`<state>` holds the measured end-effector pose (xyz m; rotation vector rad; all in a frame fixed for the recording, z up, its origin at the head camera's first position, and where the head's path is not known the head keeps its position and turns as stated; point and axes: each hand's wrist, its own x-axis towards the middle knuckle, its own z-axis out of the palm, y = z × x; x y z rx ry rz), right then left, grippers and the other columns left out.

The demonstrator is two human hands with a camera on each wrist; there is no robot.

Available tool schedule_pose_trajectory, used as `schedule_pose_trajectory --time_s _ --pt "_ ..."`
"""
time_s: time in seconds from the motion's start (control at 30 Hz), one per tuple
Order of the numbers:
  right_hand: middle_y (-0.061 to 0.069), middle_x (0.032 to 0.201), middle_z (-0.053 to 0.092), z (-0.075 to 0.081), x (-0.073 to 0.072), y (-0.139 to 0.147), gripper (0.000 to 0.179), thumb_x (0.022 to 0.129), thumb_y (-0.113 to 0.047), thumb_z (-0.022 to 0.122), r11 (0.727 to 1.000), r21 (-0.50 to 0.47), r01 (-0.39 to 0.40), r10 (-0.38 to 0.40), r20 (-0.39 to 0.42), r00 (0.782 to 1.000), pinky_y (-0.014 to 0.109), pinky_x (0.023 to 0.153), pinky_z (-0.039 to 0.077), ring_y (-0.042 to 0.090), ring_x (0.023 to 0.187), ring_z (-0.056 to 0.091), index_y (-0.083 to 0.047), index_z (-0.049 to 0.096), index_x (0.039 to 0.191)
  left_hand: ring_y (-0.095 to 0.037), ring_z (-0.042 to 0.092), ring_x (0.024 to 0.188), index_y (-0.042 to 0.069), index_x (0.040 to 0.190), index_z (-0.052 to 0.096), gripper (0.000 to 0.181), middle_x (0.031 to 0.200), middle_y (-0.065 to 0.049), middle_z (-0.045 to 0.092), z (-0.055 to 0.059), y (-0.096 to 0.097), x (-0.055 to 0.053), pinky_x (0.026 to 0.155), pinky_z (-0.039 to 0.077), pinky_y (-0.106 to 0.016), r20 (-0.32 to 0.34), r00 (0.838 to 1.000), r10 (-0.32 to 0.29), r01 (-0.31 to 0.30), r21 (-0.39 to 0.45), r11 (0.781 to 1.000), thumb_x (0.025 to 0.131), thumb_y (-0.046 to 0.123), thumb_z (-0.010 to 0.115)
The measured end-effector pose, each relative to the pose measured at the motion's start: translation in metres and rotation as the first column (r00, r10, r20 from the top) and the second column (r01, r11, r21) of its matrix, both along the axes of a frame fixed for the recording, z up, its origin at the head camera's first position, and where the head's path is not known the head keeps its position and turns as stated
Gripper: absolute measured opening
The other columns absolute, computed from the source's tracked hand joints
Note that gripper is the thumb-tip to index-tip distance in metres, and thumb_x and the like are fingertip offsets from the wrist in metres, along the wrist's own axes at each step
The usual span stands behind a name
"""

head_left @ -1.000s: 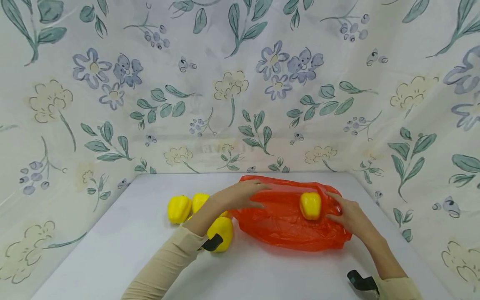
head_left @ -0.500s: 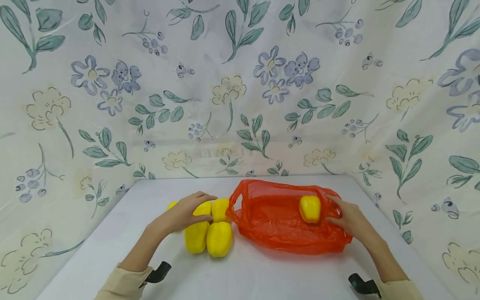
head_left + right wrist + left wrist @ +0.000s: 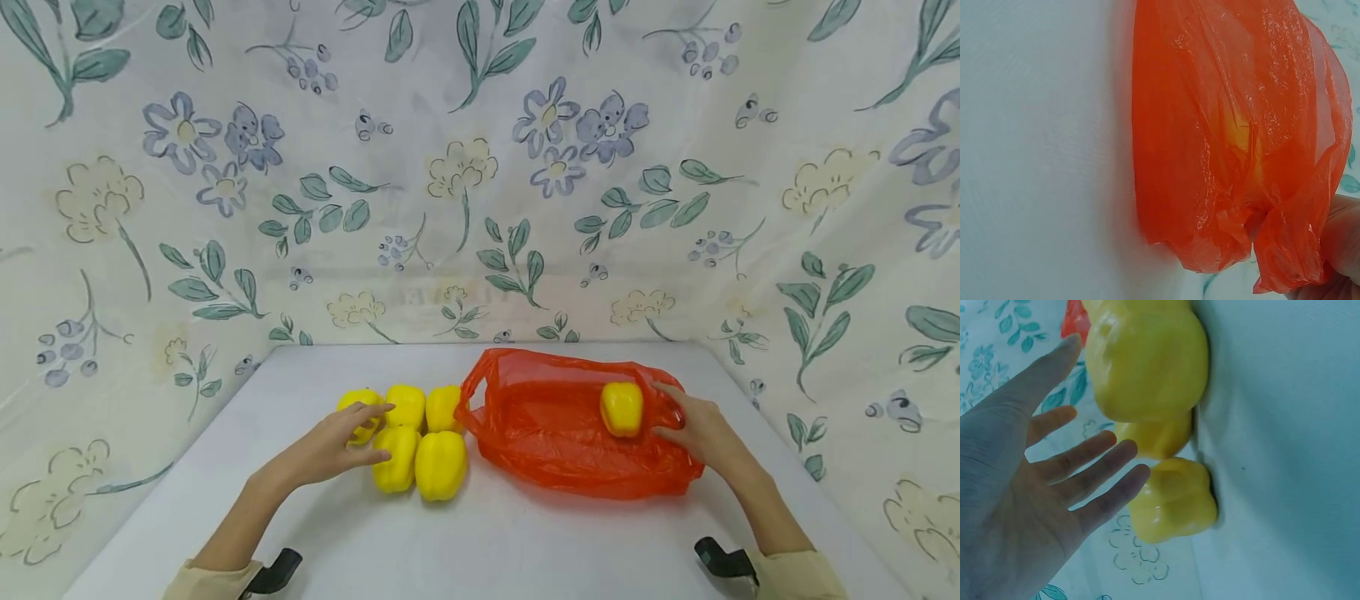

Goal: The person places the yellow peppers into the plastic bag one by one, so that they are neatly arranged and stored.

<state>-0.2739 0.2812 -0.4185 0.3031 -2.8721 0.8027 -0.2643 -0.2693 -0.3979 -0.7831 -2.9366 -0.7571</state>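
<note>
My left hand point(image 3: 337, 442) reaches over the leftmost yellow bell peppers, fingers spread and holding nothing. In the left wrist view, its fingertips overlap a yellow pepper point(image 3: 1174, 500), and a larger pepper point(image 3: 1147, 362) is beyond the thumb. Several peppers stand in a tight group, one at the front right point(image 3: 441, 467). My right hand point(image 3: 697, 425) grips the right end of a red plastic bag point(image 3: 540, 454), whose gathered end is at the fingers in the right wrist view. Inside the bag's mouth lies one yellow pepper point(image 3: 622, 409); its colour shows through the plastic.
A white table point(image 3: 480, 550) carries everything. Flower-patterned cloth point(image 3: 465, 167) rises behind it and along both sides. The bag's left handle loop point(image 3: 474, 400) lies against the pepper group. Dark wrist devices point(image 3: 726, 560) are on both cuffs.
My left hand has moved left from over the bag, across the peppers, to the group's left side. The right hand stays at the bag's right end, and the pepper inside stays put.
</note>
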Motion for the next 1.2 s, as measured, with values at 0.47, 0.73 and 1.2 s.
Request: schedule_pose_trajectory --time_s 0.47,0.73,1.2 --pt "0.030 0.134 0.053 0.001 0.000 0.000 0.075 0.082 -0.011 0.077 1.000 0.011 0.011 -0.011 0.006 1.000 0.049 0.079 0.060 0.047 0.115 0.054 -0.008 0.040 0.147 -0.023 0.053 0.110 0.015 0.145 0.045 0.084 0.137 -0.012 0.053 -0.021 0.000 0.006 0.085 0.056 -0.043 0.088 0.994 -0.063 0.063 -0.002 0.998 0.076 0.050 0.080" --pt "0.030 0.134 0.053 0.003 -0.001 0.001 0.075 0.082 -0.012 0.078 1.000 0.013 0.020 -0.020 0.000 1.000 0.049 0.079 0.060 0.046 0.114 0.055 -0.009 0.041 0.147 -0.027 0.052 0.115 0.016 0.147 0.041 0.092 0.144 -0.014 0.047 -0.021 0.002 0.004 0.089 0.056 -0.048 0.147 0.988 -0.046 0.045 0.012 0.999 0.072 0.046 0.084" --pt "0.030 0.136 0.052 0.003 0.000 0.002 0.075 0.083 -0.013 0.077 1.000 -0.017 0.019 -0.018 0.006 1.000 0.049 0.081 0.059 0.048 0.117 0.053 -0.009 0.040 0.147 -0.022 0.053 0.111 0.013 0.147 0.041 0.093 0.140 -0.012 0.051 -0.014 -0.001 0.004 0.087 0.056 -0.043 0.099 0.994 -0.050 0.053 -0.030 0.998 0.072 0.050 0.083"
